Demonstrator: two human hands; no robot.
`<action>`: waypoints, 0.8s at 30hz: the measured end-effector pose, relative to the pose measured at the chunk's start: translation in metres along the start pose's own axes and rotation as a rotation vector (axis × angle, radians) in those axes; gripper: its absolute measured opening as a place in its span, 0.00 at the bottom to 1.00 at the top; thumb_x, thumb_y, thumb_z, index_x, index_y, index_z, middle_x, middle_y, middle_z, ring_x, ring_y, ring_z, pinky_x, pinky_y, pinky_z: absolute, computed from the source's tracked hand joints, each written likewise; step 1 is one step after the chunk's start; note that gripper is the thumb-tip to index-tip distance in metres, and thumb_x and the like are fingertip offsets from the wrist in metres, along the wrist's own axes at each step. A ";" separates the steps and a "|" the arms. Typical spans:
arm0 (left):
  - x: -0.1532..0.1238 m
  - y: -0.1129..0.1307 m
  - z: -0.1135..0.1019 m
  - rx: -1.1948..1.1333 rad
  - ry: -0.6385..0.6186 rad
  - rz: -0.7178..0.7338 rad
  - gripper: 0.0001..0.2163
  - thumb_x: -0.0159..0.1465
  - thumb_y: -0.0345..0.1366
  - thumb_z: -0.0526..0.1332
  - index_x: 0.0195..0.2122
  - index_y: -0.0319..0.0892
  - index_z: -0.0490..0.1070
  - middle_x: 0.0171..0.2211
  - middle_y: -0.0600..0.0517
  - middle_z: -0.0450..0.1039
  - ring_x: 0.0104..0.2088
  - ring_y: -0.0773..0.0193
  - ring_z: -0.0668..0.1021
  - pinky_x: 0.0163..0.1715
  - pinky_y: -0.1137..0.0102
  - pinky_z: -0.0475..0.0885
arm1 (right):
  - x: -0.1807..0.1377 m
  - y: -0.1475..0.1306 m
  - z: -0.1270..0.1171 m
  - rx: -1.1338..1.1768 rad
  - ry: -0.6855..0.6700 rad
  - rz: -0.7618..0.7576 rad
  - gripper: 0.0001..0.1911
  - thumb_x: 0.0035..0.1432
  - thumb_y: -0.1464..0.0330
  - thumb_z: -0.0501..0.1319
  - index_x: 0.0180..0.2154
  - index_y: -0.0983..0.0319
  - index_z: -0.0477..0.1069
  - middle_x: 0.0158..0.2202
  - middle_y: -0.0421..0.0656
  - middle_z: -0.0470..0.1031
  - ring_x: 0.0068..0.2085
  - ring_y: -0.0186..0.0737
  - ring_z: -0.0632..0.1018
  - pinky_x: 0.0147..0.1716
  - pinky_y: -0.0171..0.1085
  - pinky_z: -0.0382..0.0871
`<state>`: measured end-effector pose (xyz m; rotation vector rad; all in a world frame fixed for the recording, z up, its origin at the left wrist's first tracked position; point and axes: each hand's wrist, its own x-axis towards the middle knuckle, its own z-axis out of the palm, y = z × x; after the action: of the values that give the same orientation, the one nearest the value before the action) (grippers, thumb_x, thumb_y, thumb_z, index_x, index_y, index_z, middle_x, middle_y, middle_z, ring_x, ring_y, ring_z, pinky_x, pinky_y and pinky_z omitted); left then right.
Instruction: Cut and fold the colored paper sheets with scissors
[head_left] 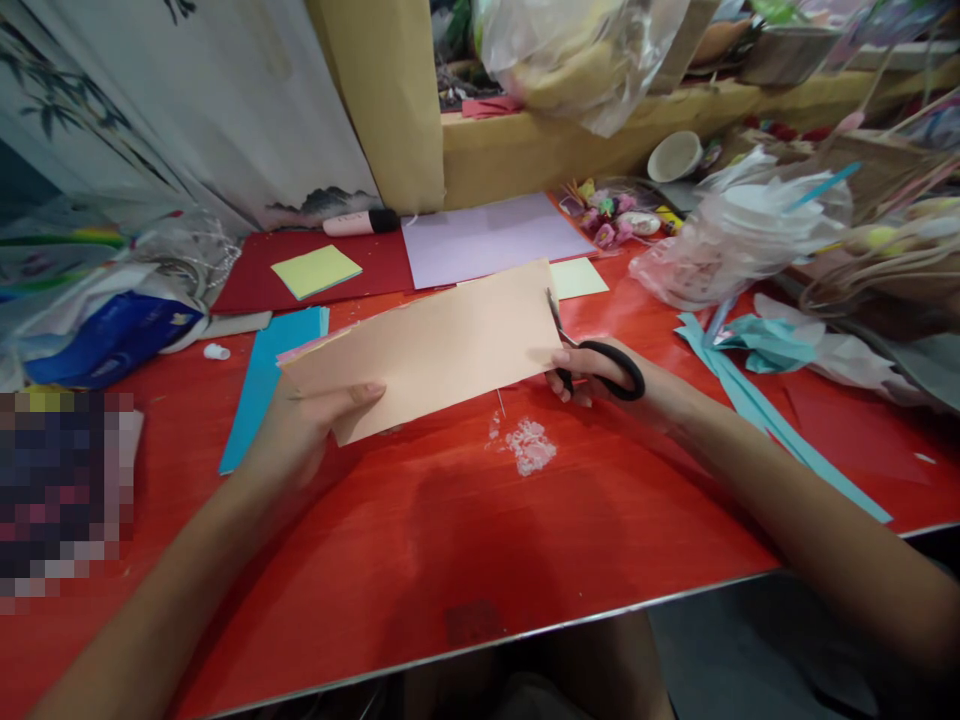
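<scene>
My left hand (315,410) grips the left end of a peach-coloured sheet of paper (442,350), thumb on top. A pink edge peeks out behind it, so more than one sheet seems stacked there. The paper is held tilted above the red table. At its right end, my right hand (592,375) has its fingers in the black handles of a pair of scissors (616,366). The blades stand at the paper's right edge; how much of them lies behind the paper is hidden. My right thumb is close to or touching that edge.
Blue paper (262,385) lies left on the red table (465,560). Behind are a yellow paper square (316,271), a lilac sheet (487,235) and a marker (360,222). White scraps (531,446) lie in front, turquoise strips (795,430) and a plastic bag (697,250) at right.
</scene>
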<state>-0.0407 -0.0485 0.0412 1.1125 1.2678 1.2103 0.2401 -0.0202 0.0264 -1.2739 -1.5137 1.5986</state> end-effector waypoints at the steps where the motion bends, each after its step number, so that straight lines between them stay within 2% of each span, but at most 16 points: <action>1: -0.001 0.000 0.001 0.002 -0.010 0.004 0.18 0.49 0.32 0.67 0.43 0.49 0.72 0.41 0.51 0.76 0.44 0.51 0.76 0.40 0.60 0.74 | 0.001 0.001 0.000 0.003 0.003 0.001 0.19 0.48 0.52 0.60 0.23 0.63 0.67 0.23 0.41 0.67 0.23 0.31 0.65 0.20 0.34 0.54; 4: -0.003 0.000 0.001 0.020 -0.015 0.028 0.19 0.49 0.32 0.67 0.43 0.49 0.72 0.41 0.51 0.75 0.44 0.52 0.75 0.40 0.60 0.74 | 0.002 0.002 0.001 -0.006 0.008 -0.022 0.19 0.49 0.53 0.59 0.25 0.63 0.67 0.25 0.42 0.67 0.25 0.32 0.67 0.21 0.34 0.55; 7: -0.005 0.000 0.000 0.039 -0.017 0.020 0.19 0.49 0.33 0.67 0.43 0.50 0.72 0.42 0.51 0.75 0.44 0.52 0.75 0.41 0.61 0.73 | 0.001 0.002 0.001 0.038 0.011 -0.074 0.17 0.48 0.55 0.61 0.33 0.62 0.68 0.28 0.42 0.68 0.27 0.33 0.67 0.20 0.33 0.55; 10: -0.008 0.001 0.000 0.062 -0.023 0.003 0.18 0.49 0.34 0.67 0.43 0.49 0.72 0.41 0.52 0.75 0.44 0.50 0.75 0.41 0.59 0.73 | 0.000 0.000 0.000 0.078 0.031 -0.088 0.28 0.47 0.57 0.63 0.48 0.60 0.63 0.27 0.40 0.68 0.26 0.33 0.67 0.20 0.33 0.56; 12: -0.010 0.003 0.001 0.096 -0.012 0.005 0.17 0.49 0.35 0.67 0.41 0.48 0.73 0.40 0.52 0.76 0.43 0.49 0.75 0.40 0.58 0.74 | -0.001 0.000 -0.001 0.072 0.041 -0.079 0.34 0.46 0.57 0.64 0.54 0.60 0.58 0.26 0.40 0.68 0.26 0.33 0.67 0.20 0.33 0.57; 17: -0.013 0.006 0.004 0.192 -0.022 -0.006 0.11 0.49 0.36 0.67 0.35 0.48 0.75 0.38 0.51 0.76 0.41 0.48 0.76 0.38 0.58 0.73 | 0.002 0.000 -0.003 0.000 0.056 -0.067 0.38 0.45 0.57 0.65 0.57 0.58 0.55 0.27 0.40 0.69 0.27 0.34 0.69 0.19 0.33 0.58; 21: -0.015 0.006 0.007 0.191 -0.005 0.007 0.10 0.49 0.37 0.68 0.34 0.47 0.75 0.38 0.51 0.76 0.40 0.47 0.76 0.36 0.59 0.74 | 0.004 0.000 -0.002 -0.056 0.051 -0.080 0.41 0.46 0.56 0.64 0.59 0.58 0.52 0.26 0.41 0.71 0.25 0.34 0.69 0.18 0.33 0.56; 24: -0.018 0.007 0.012 0.175 0.041 0.021 0.12 0.49 0.38 0.68 0.35 0.47 0.75 0.38 0.51 0.76 0.42 0.47 0.76 0.38 0.59 0.74 | 0.003 -0.002 -0.002 -0.076 0.060 -0.070 0.44 0.47 0.55 0.63 0.61 0.59 0.46 0.26 0.41 0.72 0.24 0.35 0.69 0.17 0.33 0.55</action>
<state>-0.0278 -0.0650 0.0494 1.2349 1.4176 1.1593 0.2407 -0.0163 0.0278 -1.2847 -1.5772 1.4583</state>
